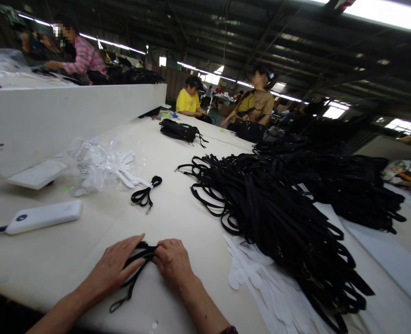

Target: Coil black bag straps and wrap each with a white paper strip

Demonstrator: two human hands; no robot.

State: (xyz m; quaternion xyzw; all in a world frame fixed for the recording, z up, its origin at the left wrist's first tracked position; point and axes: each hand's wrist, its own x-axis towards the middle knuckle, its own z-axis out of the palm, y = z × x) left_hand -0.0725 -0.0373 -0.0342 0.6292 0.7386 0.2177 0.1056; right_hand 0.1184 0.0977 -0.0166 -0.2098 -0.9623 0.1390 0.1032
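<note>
Left hand (113, 269) and right hand (172, 260) pressed flat, fingers closed down on a folded black strap (138, 262), near edge of desk (177, 195). Strap lies left of the big strap pile (278, 213); bundled strap (145, 195) beyond it.

Dim hall, bright ceiling strip lights (382, 14) blow out top right. Bench (191, 195) evenly lit, soft shadows. Strong wide-angle bending at edges; background soft.

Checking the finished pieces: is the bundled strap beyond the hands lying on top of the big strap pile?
No, the bundled strap lies alone on the bare table, clear to the left of the big strap pile.
</note>
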